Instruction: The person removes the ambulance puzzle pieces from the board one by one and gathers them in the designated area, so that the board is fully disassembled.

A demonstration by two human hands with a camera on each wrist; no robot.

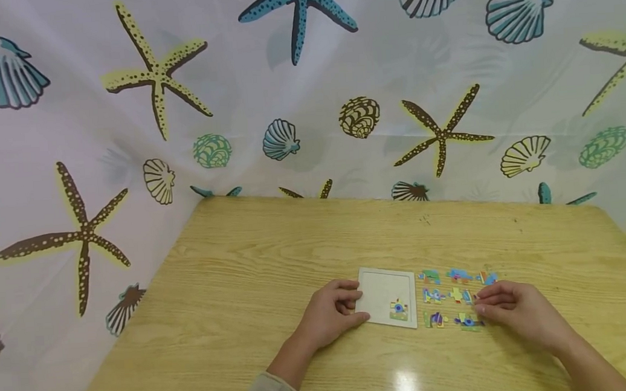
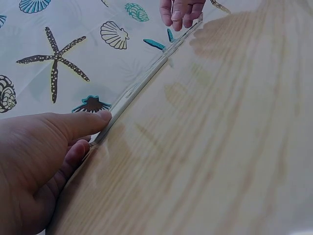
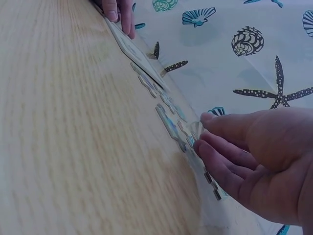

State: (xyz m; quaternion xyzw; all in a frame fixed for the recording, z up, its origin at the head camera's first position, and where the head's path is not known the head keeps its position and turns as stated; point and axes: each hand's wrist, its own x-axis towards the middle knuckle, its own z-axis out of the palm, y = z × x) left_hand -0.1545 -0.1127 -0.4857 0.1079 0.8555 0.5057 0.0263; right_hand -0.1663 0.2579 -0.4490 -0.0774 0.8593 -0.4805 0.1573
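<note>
A square white puzzle tray (image 1: 382, 287) lies on the table, with one colourful jigsaw piece (image 1: 399, 309) in its lower right corner. At the tray's left side, my left hand (image 1: 333, 313) grips the rim; the left wrist view shows the thumb (image 2: 88, 123) on top of the edge. To the right of the tray lie several jigsaw pieces (image 1: 434, 296) in rough rows. My right hand (image 1: 523, 311) is at the right end of the middle row, pinching a small piece (image 3: 196, 128) between thumb and fingers. Those fingers largely hide that piece.
The wood-grain table (image 1: 262, 253) extends around the tray and pieces. A white cloth (image 1: 316, 86) printed with starfish and shells hangs behind the table and along its left side. Light glares off the tabletop near the front.
</note>
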